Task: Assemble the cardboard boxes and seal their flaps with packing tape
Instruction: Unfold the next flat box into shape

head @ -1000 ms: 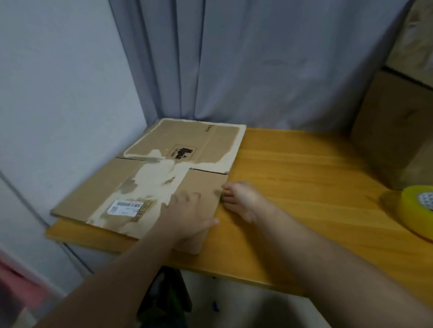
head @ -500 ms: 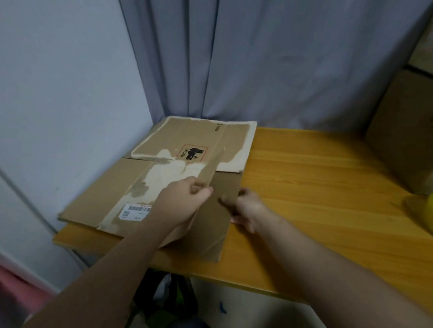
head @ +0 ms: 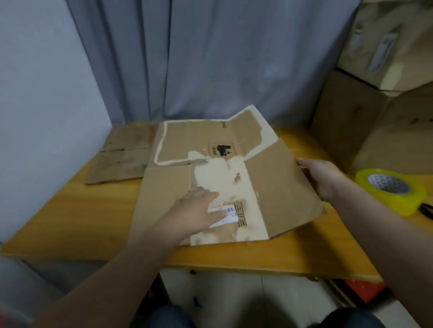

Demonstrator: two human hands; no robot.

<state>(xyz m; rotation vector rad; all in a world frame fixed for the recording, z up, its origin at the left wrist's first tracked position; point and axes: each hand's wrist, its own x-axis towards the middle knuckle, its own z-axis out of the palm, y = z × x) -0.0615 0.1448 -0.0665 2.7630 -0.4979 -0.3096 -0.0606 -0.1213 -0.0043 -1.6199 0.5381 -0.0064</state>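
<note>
- On the table (head: 89, 219), the box (head: 281, 185) now sits near the middle; 1 s ago it lay flat in the far left corner.
- Left hand (head: 200, 209) lies flat, fingers straight, pressing the middle panel beside the label (head: 227, 214); 0.5 s ago it pinched a lifted panel.
- Right hand (head: 320, 176) grips the right panel's outer edge, thumb on the face and fingers hidden behind. That panel tilts up off the table, which it did not 1 s ago.
- Shifting the box has uncovered a second box (head: 121, 160), flat in the far left corner; whether the 2 touch I cannot tell.
- Judged from this, opening the box has only begun: no flap is folded and no tape is on.
- Tape (head: 390, 193) lies just right of the right hand, untouched.
- The box's near edge is close to the table's front edge, so a pull toward the body could tip it off.
- Bare table lies to the left. On the right, the cartons (head: 382, 122) and the tape leave little room for the panel to swing, and the curtain (head: 206, 65) hangs just behind the far flaps.
</note>
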